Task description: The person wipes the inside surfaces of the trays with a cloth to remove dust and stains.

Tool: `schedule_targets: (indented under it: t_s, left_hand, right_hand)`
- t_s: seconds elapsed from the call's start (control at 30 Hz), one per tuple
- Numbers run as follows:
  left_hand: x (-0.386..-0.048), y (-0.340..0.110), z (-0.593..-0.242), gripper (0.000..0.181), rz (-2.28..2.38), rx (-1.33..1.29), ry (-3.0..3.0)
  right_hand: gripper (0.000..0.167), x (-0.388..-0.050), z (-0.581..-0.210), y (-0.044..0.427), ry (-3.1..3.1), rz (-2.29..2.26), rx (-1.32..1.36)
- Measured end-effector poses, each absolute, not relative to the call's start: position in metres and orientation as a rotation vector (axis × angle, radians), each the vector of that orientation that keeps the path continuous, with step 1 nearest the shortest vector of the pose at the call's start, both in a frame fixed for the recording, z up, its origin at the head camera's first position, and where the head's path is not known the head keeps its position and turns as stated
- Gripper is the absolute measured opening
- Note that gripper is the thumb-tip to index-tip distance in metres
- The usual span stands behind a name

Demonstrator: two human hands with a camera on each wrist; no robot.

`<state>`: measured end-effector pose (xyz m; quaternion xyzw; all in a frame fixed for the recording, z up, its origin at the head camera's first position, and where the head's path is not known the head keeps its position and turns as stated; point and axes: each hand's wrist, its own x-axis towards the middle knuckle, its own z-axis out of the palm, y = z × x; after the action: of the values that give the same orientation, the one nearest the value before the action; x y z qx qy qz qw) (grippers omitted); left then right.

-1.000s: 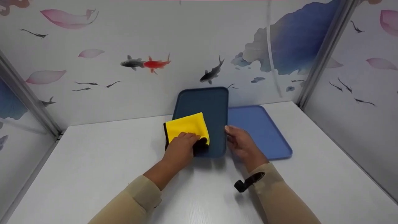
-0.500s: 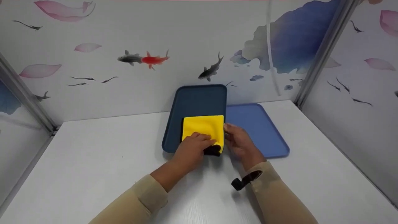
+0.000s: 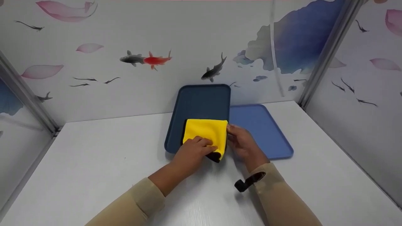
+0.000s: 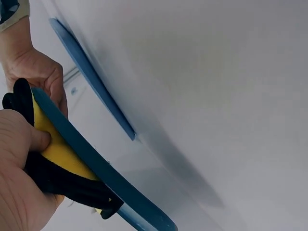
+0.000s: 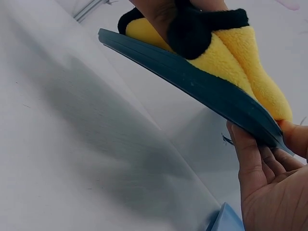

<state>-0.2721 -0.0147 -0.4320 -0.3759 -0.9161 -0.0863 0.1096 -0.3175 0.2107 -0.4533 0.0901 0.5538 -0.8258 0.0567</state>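
A dark blue rectangular tray (image 3: 204,100) is held up off the table, tilted, its far end toward the back wall. My right hand (image 3: 244,144) pinches its right edge, thumb above and fingers beneath, as the right wrist view shows at the tray's rim (image 5: 187,89). My left hand (image 3: 191,153) grips a folded yellow cloth (image 3: 207,127) with black edging and presses it on the tray's lower right part. In the left wrist view, the thumb digs into the cloth (image 4: 65,156); the other fingers are partly hidden there.
A lighter blue tray (image 3: 262,131) lies flat on the white table (image 3: 94,169), behind and right of my right hand. The back wall (image 3: 103,25), printed with fish and petals, rises at the table's far edge. A black strap (image 3: 251,182) sits on the right wrist.
My left hand has slid the cloth rightward from the tray's left side to its right edge, then slightly down. The right hand keeps its hold at the tray's edge.
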Motion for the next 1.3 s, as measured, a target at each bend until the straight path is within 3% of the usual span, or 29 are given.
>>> schedule_targets:
  t_s: [1.3]
  left_hand:
    - [-0.282, -0.102, -0.441, 0.042, -0.044, -1.090, -2.687]
  right_hand:
    - [0.019, -0.315, -0.454, 0.214, 1.580, -2.496, 0.084]
